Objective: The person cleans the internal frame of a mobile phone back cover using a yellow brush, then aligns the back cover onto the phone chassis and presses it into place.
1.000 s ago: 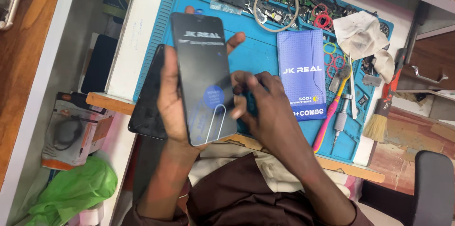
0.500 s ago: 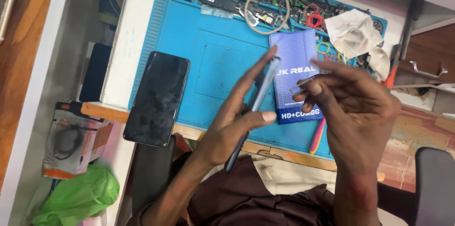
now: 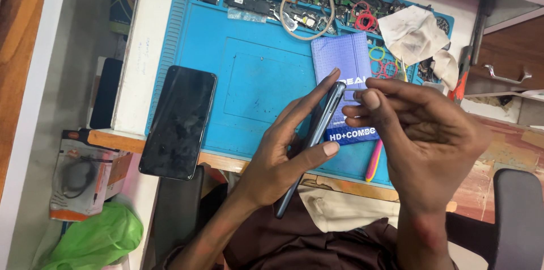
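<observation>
My left hand (image 3: 283,156) holds a slim grey-blue phone (image 3: 317,134) edge-on above the blue work mat (image 3: 255,77), with the thumb across its side. My right hand (image 3: 425,134) is just right of the phone's upper end. Its thumb and fingertips pinch a small grey piece (image 3: 350,95) against that edge. A second black phone (image 3: 178,122) lies flat, screen up, on the mat's left border, apart from both hands. Under my hands lies a blue printed box (image 3: 344,66).
Loose phone parts, a cable coil (image 3: 306,12) and coloured rubber bands fill the mat's far edge. A crumpled white cloth (image 3: 413,35) lies at the back right and a pink tool (image 3: 374,162) under my right hand. A green bag (image 3: 96,239) sits low on the left.
The phone was held screen-up in my left hand over the black phone. It is now turned edge-on and further right, and my right fingers have closed in on its upper side.
</observation>
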